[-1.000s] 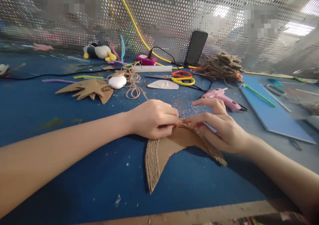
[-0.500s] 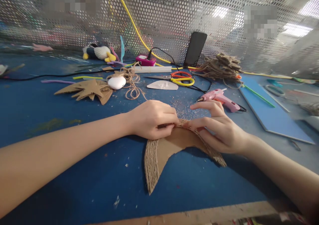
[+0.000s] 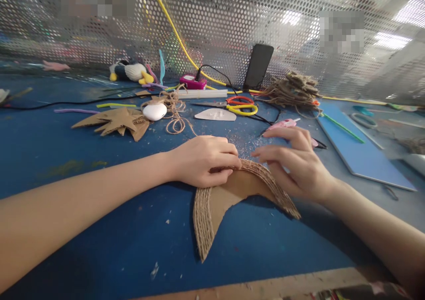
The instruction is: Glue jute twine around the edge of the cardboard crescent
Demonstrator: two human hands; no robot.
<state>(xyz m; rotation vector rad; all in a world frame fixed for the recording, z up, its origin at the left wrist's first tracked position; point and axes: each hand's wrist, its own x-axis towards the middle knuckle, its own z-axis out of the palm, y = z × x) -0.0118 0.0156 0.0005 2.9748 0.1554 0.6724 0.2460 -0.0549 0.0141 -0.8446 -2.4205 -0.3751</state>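
Observation:
A crescent-shaped cardboard piece [image 3: 232, 189] lies on the blue tabletop, with rows of jute twine [image 3: 202, 216] along its outer curve. My left hand [image 3: 209, 160] is closed on the upper edge of the crescent, its fingertips pressed on the twine left of the middle. Just above the right side of the curve is my right hand [image 3: 295, 163], its fingers apart and nothing seen between them. Behind that hand a pink hot glue gun [image 3: 285, 124] lies partly covered by the fingers.
Scissors with red and yellow handles [image 3: 242, 107], a white glue-spotted piece [image 3: 215, 114] and loose twine [image 3: 175, 114] lie behind my hands. Cardboard star shapes [image 3: 121, 121] are at left. A twine bundle [image 3: 292, 90], a phone [image 3: 259, 67] and a blue board [image 3: 361, 145] stand or lie farther right.
My right hand has lifted off the twine edge and moved slightly up and right, covering more of the glue gun. My left hand stays on the crescent, which has shifted very slightly.

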